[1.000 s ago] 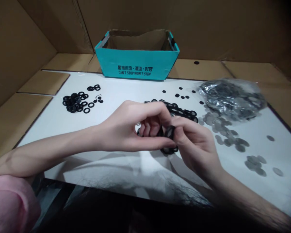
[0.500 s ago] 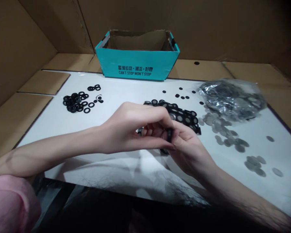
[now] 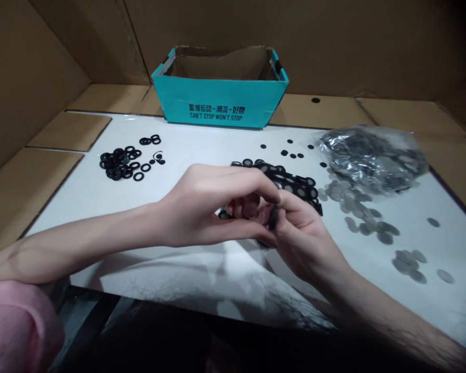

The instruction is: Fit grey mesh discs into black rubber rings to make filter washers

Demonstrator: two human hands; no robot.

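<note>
My left hand (image 3: pixel 205 207) and my right hand (image 3: pixel 303 233) meet over the middle of the white board (image 3: pixel 202 150). Both pinch a small black ring (image 3: pixel 272 216) held on edge between their fingertips. The left fingers curl over it from above, the right thumb and fingers press it from the right. Just behind the hands lies a heap of black rings with grey discs set in them (image 3: pixel 291 182). Part of that heap is hidden by my fingers.
A pile of plain black rings (image 3: pixel 120 161) lies at the left of the board. A clear bag of grey discs (image 3: pixel 368 155) sits at the right, with loose grey discs (image 3: pixel 361 215) spilled in front. A teal cardboard box (image 3: pixel 217 101) stands behind. Cardboard walls surround everything.
The ring between my fingertips has turned from flat-on to edge-on. My right hand has shifted slightly down and left; the left hand stays in place.
</note>
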